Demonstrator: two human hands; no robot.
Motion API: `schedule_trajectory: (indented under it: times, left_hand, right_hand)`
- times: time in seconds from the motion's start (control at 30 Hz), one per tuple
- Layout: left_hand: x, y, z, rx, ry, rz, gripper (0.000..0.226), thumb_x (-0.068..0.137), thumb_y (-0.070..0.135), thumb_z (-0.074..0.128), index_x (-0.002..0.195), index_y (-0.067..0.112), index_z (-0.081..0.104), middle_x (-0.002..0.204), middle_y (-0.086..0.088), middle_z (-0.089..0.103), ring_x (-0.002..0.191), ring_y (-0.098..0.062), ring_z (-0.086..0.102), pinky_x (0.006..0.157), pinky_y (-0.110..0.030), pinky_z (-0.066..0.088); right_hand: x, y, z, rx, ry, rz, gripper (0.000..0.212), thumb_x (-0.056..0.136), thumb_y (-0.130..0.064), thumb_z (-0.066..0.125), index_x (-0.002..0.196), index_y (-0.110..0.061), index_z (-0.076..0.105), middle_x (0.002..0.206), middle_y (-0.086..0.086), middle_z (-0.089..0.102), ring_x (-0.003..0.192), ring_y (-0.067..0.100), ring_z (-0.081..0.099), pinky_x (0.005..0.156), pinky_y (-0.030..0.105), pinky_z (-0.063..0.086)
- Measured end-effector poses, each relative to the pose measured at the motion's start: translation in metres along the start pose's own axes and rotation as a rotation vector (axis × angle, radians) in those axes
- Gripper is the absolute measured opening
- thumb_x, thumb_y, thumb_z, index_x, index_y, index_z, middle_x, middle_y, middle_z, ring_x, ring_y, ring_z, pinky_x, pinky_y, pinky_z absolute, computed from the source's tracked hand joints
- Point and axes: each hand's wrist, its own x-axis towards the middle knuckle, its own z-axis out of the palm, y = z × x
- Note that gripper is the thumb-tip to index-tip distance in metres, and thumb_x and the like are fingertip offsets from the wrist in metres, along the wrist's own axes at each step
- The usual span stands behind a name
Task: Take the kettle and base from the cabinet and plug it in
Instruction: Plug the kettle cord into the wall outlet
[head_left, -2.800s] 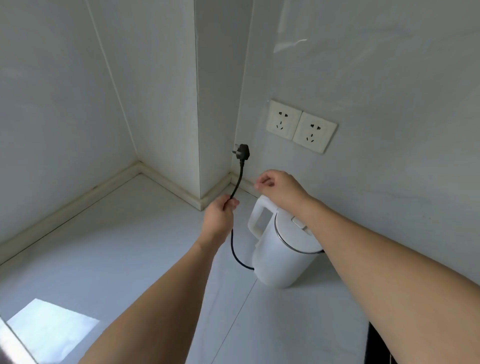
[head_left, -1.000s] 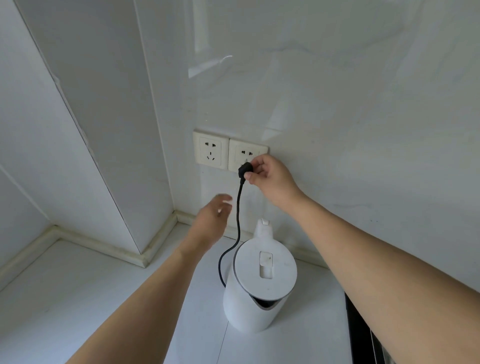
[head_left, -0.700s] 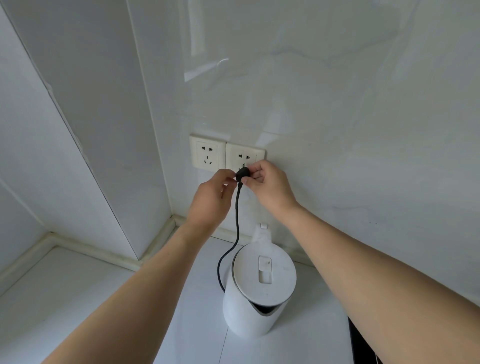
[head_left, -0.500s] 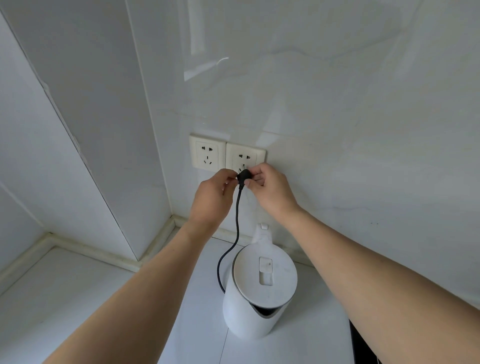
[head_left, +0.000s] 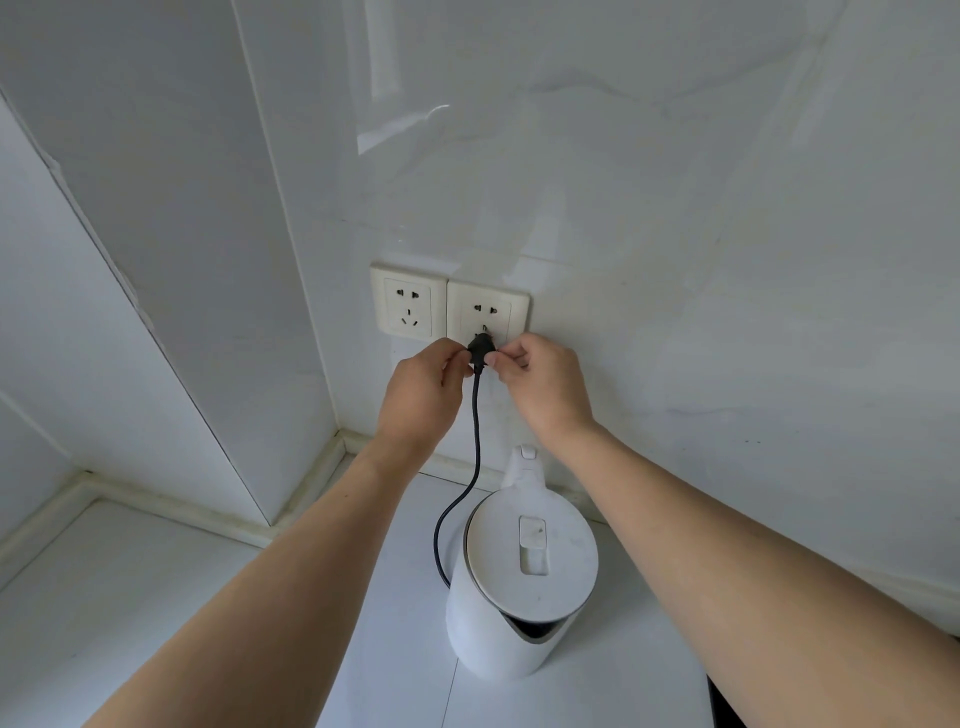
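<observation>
A white electric kettle (head_left: 524, 582) stands on the white counter below me, lid shut, handle toward the wall; its base is hidden under it. A black cord (head_left: 470, 467) rises from behind the kettle to a black plug (head_left: 480, 349). My left hand (head_left: 423, 395) and my right hand (head_left: 540, 387) both pinch the plug from either side. The plug sits just under the lower holes of the right wall socket (head_left: 488, 317); whether its pins are in the holes I cannot tell.
A second socket (head_left: 408, 306) is mounted left of the first. A wall column (head_left: 171, 249) juts out at the left, forming a corner. The counter (head_left: 156, 587) spreads to the lower left. A dark edge (head_left: 719, 706) shows at the bottom right.
My left hand let go of the cord lower down and came up to the plug. Both hands carried the plug up to the right socket. My head moved closer to the wall.
</observation>
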Motion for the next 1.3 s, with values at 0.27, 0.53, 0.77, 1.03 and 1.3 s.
schedule_trajectory:
  times: [0.27, 0.53, 0.77, 1.03, 1.3]
  left_hand:
    - [0.003, 0.007, -0.002, 0.022, -0.014, -0.009, 0.023, 0.096, 0.016, 0.045, 0.090, 0.014, 0.067, 0.081, 0.004, 0.072, 0.078, -0.019, 0.066, 0.074, -0.039, 0.055]
    - [0.001, 0.011, 0.002, -0.018, 0.018, -0.038, 0.022, 0.094, 0.018, 0.047, 0.086, 0.010, 0.066, 0.077, -0.002, 0.072, 0.076, -0.024, 0.066, 0.071, -0.045, 0.054]
    - [0.010, 0.001, -0.002, -0.093, -0.022, -0.022, 0.023, 0.094, 0.017, 0.051, 0.079, 0.025, 0.067, 0.073, 0.009, 0.072, 0.074, -0.008, 0.069, 0.073, -0.029, 0.055]
    - [0.014, 0.000, -0.002, -0.143, -0.028, -0.049, 0.022, 0.094, 0.018, 0.052, 0.085, 0.018, 0.072, 0.074, 0.007, 0.073, 0.076, -0.009, 0.069, 0.069, -0.018, 0.051]
    - [0.014, 0.001, -0.004, -0.123, -0.039, -0.085, 0.023, 0.094, 0.019, 0.052, 0.081, 0.018, 0.071, 0.073, 0.005, 0.073, 0.074, -0.012, 0.068, 0.066, -0.019, 0.050]
  right_hand:
    - [0.001, -0.004, -0.002, 0.004, -0.017, 0.001, 0.016, 0.086, -0.024, 0.067, 0.077, -0.010, 0.068, 0.074, 0.006, 0.070, 0.073, 0.025, 0.068, 0.071, 0.041, 0.055]
    - [0.000, -0.002, 0.000, 0.035, 0.003, 0.015, 0.017, 0.086, -0.023, 0.067, 0.076, -0.010, 0.069, 0.073, 0.005, 0.071, 0.074, 0.024, 0.068, 0.072, 0.040, 0.055]
    - [-0.002, -0.003, 0.005, -0.035, 0.031, -0.038, 0.018, 0.087, -0.027, 0.067, 0.075, -0.013, 0.069, 0.068, 0.002, 0.070, 0.068, 0.022, 0.066, 0.067, 0.038, 0.054]
    - [0.000, -0.004, 0.006, -0.055, 0.057, -0.058, 0.019, 0.086, -0.027, 0.068, 0.075, -0.012, 0.068, 0.067, 0.001, 0.069, 0.066, 0.021, 0.064, 0.066, 0.038, 0.054]
    - [0.000, -0.005, 0.006, -0.003, 0.056, -0.031, 0.020, 0.084, -0.026, 0.069, 0.072, -0.010, 0.068, 0.067, 0.006, 0.069, 0.065, 0.025, 0.065, 0.065, 0.041, 0.054]
